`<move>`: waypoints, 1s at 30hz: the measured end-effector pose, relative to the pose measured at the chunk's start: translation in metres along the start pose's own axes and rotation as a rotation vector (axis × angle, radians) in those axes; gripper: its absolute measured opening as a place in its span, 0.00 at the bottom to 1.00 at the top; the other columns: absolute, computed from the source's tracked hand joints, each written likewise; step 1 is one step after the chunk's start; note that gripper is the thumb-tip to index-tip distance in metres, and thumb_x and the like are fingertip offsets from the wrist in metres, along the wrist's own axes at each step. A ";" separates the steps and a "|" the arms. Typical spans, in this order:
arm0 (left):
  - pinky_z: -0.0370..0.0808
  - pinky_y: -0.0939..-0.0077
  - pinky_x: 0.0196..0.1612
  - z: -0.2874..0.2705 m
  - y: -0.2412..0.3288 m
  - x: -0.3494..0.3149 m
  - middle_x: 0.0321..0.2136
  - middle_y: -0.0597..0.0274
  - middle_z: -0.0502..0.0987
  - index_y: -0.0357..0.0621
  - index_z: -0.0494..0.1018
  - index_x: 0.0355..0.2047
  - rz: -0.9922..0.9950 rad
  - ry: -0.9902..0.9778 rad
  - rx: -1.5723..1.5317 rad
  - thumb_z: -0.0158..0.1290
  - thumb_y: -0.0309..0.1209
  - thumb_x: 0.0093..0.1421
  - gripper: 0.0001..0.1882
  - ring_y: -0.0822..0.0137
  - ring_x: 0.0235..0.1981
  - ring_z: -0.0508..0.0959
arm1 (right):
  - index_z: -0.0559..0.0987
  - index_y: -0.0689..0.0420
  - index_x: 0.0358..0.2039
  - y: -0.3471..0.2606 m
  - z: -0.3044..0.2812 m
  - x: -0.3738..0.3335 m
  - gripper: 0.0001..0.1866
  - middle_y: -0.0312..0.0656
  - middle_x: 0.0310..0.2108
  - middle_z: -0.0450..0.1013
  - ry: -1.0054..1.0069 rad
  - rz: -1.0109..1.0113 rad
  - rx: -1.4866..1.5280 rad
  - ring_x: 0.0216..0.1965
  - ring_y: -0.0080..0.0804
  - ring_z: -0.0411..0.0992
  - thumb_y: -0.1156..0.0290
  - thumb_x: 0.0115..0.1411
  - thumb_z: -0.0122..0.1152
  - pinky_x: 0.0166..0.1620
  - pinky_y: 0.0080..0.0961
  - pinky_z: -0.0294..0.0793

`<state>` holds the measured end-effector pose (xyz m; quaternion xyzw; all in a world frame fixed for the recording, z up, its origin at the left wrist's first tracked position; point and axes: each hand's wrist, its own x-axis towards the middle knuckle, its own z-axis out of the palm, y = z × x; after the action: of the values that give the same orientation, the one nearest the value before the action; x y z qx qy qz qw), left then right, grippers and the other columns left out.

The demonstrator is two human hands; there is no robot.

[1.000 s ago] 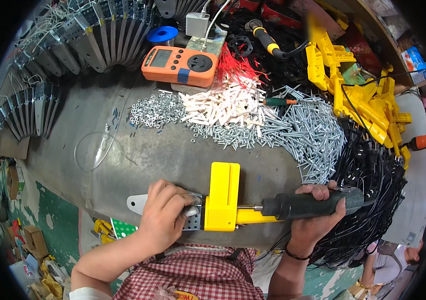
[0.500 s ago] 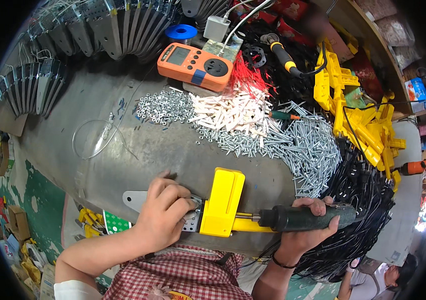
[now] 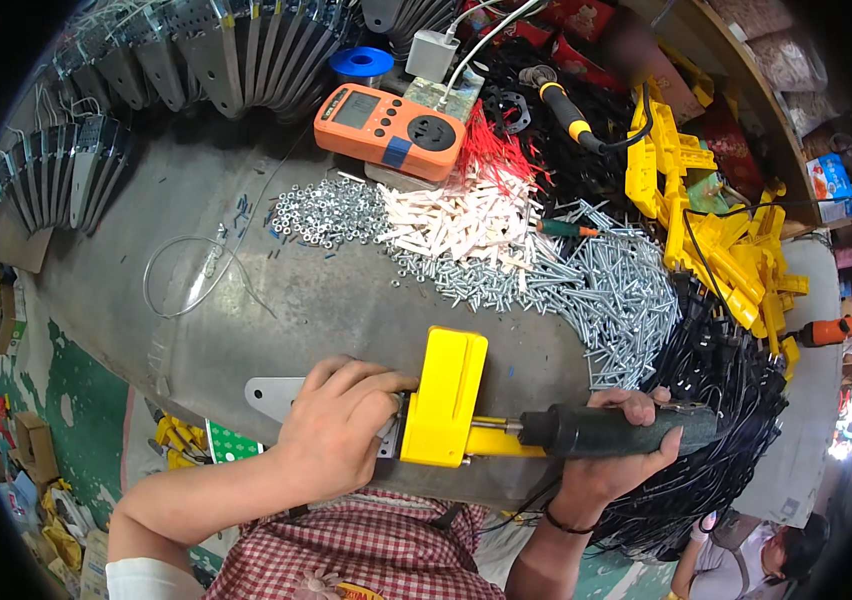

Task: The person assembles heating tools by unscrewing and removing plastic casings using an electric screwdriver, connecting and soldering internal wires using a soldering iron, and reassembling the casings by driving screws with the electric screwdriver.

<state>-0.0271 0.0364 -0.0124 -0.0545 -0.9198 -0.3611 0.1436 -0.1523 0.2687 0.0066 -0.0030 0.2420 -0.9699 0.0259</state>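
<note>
The right hand [image 3: 618, 462], palm up, is wrapped around a dark green screwdriver [image 3: 601, 432] whose shaft reaches the yellow housing [image 3: 443, 395]; the left hand [image 3: 336, 425], palm down, clamps the grey metal plate [image 3: 271, 397] beside it, over the table's [image 3: 366, 290] near edge. Far right, a wooden shelf [image 3: 778, 125] holds plastic bags [image 3: 788, 55].

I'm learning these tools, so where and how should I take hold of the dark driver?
Probably by the thick body of the dark driver, coming from the near side, as the right hand does. It lies roughly level, its thin metal shaft pointing left to the yellow housing, so a grip there should keep clear of the shaft.
</note>
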 end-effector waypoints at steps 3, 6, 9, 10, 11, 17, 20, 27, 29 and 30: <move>0.62 0.53 0.49 -0.002 0.000 0.007 0.43 0.54 0.72 0.39 0.64 0.35 -0.025 -0.014 -0.016 0.50 0.20 0.43 0.16 0.53 0.44 0.71 | 0.67 0.52 0.45 0.001 0.005 0.003 0.18 0.33 0.27 0.63 -0.012 -0.026 -0.014 0.31 0.22 0.63 0.56 0.58 0.50 0.48 0.31 0.66; 0.62 0.56 0.49 -0.005 -0.005 0.009 0.43 0.51 0.71 0.37 0.64 0.39 -0.086 -0.039 -0.082 0.53 0.27 0.49 0.17 0.49 0.44 0.69 | 0.68 0.52 0.44 -0.009 0.011 0.004 0.18 0.33 0.27 0.62 0.072 0.013 -0.147 0.31 0.23 0.62 0.56 0.58 0.49 0.47 0.30 0.65; 0.62 0.56 0.49 -0.014 0.000 0.013 0.42 0.48 0.70 0.36 0.63 0.44 -0.136 -0.073 -0.065 0.56 0.35 0.50 0.24 0.48 0.44 0.69 | 0.69 0.52 0.44 -0.028 -0.004 0.000 0.19 0.32 0.26 0.62 0.040 0.045 -0.089 0.30 0.24 0.62 0.55 0.57 0.50 0.46 0.31 0.65; 0.62 0.57 0.49 -0.011 -0.005 0.010 0.42 0.46 0.69 0.35 0.62 0.48 -0.105 -0.094 -0.024 0.58 0.39 0.49 0.30 0.47 0.43 0.69 | 0.69 0.52 0.44 -0.030 -0.006 -0.003 0.19 0.32 0.25 0.62 0.046 0.042 -0.129 0.29 0.24 0.62 0.54 0.57 0.51 0.45 0.31 0.65; 0.62 0.57 0.49 -0.010 -0.004 0.011 0.42 0.46 0.69 0.35 0.62 0.48 -0.096 -0.109 -0.029 0.58 0.39 0.49 0.30 0.47 0.43 0.69 | 0.69 0.52 0.44 -0.030 -0.006 -0.004 0.19 0.32 0.25 0.62 0.059 0.030 -0.129 0.29 0.24 0.62 0.54 0.57 0.51 0.45 0.31 0.65; 0.63 0.56 0.48 -0.006 -0.005 0.011 0.43 0.44 0.68 0.34 0.62 0.47 -0.115 -0.050 -0.016 0.58 0.38 0.49 0.30 0.43 0.42 0.68 | 0.69 0.52 0.45 -0.015 0.000 -0.013 0.19 0.33 0.25 0.63 -0.001 0.073 -0.075 0.29 0.25 0.62 0.56 0.57 0.51 0.47 0.33 0.64; 0.63 0.56 0.50 -0.011 -0.001 0.011 0.43 0.45 0.69 0.35 0.62 0.47 -0.143 -0.068 -0.017 0.58 0.39 0.49 0.29 0.45 0.44 0.68 | 0.68 0.52 0.45 -0.013 -0.002 -0.015 0.18 0.34 0.26 0.64 -0.027 0.070 0.008 0.31 0.27 0.63 0.58 0.57 0.52 0.49 0.34 0.63; 0.70 0.71 0.45 -0.030 -0.021 0.064 0.38 0.54 0.73 0.38 0.67 0.35 -0.472 -0.111 -0.084 0.54 0.22 0.52 0.11 0.58 0.41 0.74 | 0.67 0.53 0.46 -0.015 -0.006 -0.020 0.19 0.36 0.27 0.65 -0.008 0.006 0.006 0.32 0.27 0.62 0.60 0.56 0.54 0.51 0.34 0.62; 0.72 0.69 0.44 -0.021 -0.048 0.068 0.35 0.55 0.73 0.39 0.67 0.33 -0.240 -0.052 0.173 0.53 0.21 0.49 0.10 0.57 0.40 0.74 | 0.66 0.54 0.47 -0.012 -0.004 -0.021 0.20 0.36 0.27 0.65 -0.011 0.024 0.000 0.32 0.28 0.62 0.60 0.56 0.55 0.50 0.34 0.62; 0.73 0.68 0.42 -0.018 -0.052 0.072 0.32 0.56 0.73 0.39 0.68 0.31 0.007 -0.011 0.412 0.53 0.21 0.47 0.10 0.57 0.38 0.74 | 0.66 0.54 0.47 -0.012 -0.004 -0.022 0.20 0.36 0.27 0.65 -0.011 0.023 0.001 0.32 0.28 0.62 0.60 0.56 0.55 0.50 0.34 0.62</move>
<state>-0.1028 -0.0143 -0.0122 -0.0294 -0.9748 -0.1646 0.1478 -0.1312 0.2826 0.0088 -0.0057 0.2415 -0.9696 0.0387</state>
